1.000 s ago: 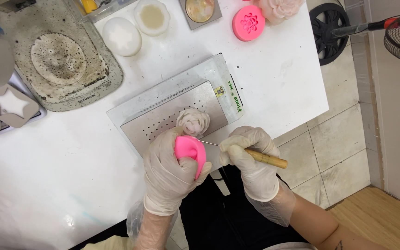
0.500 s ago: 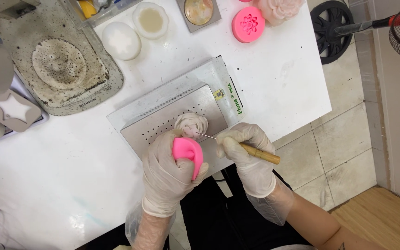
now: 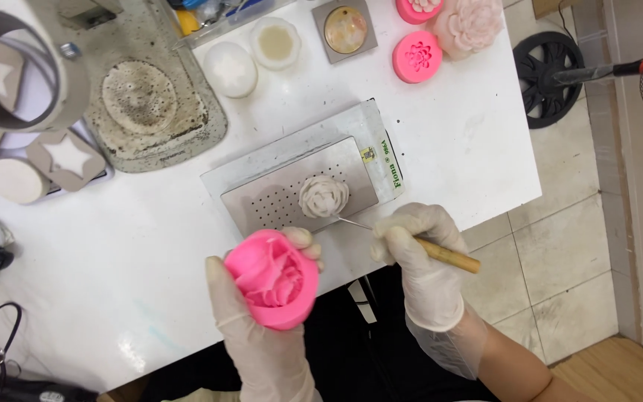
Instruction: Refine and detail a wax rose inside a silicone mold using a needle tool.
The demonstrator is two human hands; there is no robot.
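A pale cast rose (image 3: 324,196) sits on the perforated plate (image 3: 262,208) on the table (image 3: 150,253), just touched by the tip of a wooden-handled pick (image 3: 440,254) gripped in the right hand (image 3: 422,260). A pink rose mould (image 3: 271,278), cavity up, is clasped by the left hand (image 3: 262,327). Detailing seems in hand; a light, steady tip is called for.

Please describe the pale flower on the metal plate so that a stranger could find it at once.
On the white table lies a grey perforated metal plate. On its right part sits the small cream rose-shaped casting, with the thin metal tip of the wooden-handled tool at its edge. Unlike the pink flower moulds, it is pale.
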